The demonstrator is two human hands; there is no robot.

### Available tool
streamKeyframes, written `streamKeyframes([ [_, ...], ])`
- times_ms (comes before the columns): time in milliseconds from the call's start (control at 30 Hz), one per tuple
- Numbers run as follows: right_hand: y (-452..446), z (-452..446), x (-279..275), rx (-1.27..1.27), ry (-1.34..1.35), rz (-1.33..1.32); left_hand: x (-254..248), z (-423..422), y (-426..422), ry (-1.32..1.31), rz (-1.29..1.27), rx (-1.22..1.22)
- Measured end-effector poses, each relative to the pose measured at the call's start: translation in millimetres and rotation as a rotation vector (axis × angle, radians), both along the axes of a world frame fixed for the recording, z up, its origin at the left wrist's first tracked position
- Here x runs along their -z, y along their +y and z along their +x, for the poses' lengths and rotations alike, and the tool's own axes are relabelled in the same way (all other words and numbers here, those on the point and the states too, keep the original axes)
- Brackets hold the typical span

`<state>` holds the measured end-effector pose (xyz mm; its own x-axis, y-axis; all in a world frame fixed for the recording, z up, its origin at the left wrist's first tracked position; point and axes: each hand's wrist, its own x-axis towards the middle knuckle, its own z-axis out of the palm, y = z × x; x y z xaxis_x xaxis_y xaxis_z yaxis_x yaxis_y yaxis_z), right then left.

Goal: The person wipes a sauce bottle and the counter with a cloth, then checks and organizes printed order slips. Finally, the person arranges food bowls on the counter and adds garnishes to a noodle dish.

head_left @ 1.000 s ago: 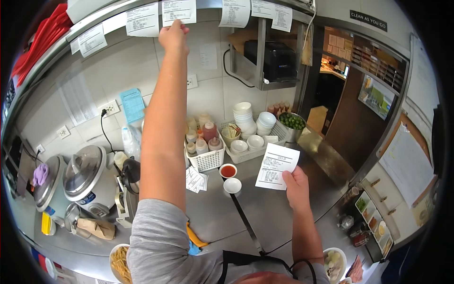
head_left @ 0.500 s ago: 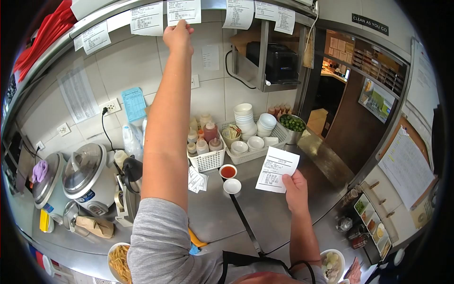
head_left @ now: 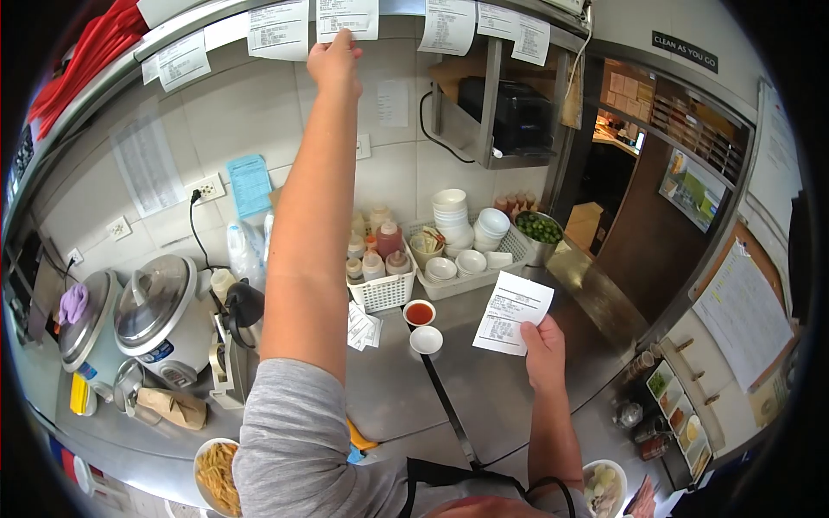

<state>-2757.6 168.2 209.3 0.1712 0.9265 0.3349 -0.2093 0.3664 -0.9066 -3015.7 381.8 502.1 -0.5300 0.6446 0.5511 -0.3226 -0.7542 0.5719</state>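
My left hand (head_left: 335, 62) is raised to the rail at the top, its fingers closed at the lower edge of a printed slip (head_left: 347, 17) that hangs there. Other slips (head_left: 278, 30) hang on both sides of it. Lower right, my right hand (head_left: 543, 345) pinches the corner of a separate printed slip (head_left: 514, 312) over the steel counter. On the counter between my arms sit a small bowl of red sauce (head_left: 420, 313) and a small white bowl (head_left: 426, 340). More paper slips (head_left: 362, 328) lie beside my left arm.
Behind are a basket of squeeze bottles (head_left: 383, 292), a basket of white bowls (head_left: 466, 281) and a pot of green fruit (head_left: 540, 230). Two rice cookers (head_left: 164, 315) stand left, and a black printer (head_left: 509, 116) sits on a wall shelf. A condiment tray (head_left: 682, 410) is at right.
The view has shifted slightly, so the scene sits a little further right. Both hands keep nearly the same poses, my left at the hanging slip and my right with its slip.
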Motion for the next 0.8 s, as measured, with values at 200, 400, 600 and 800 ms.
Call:
streamKeyframes([
  [200, -0.3, -1.3, -1.0, -0.008, 0.017, -0.016, 1.6, 5.2, 11.2, 0.107, 0.077, 0.042],
  [400, 0.6, 1.4, 4.0, 0.002, 0.005, -0.029, 1.8, 27.6, 10.7, 0.139, 0.024, 0.061],
  [600, -0.2, 6.9, 9.5, 0.013, 0.023, -0.026, -6.6, 30.9, 15.6, 0.093, 0.047, 0.108],
  [800, -3.2, 9.4, 14.1, 0.019, -0.003, -0.036, -6.4, -4.3, -0.8, -0.339, 0.096, 0.013],
])
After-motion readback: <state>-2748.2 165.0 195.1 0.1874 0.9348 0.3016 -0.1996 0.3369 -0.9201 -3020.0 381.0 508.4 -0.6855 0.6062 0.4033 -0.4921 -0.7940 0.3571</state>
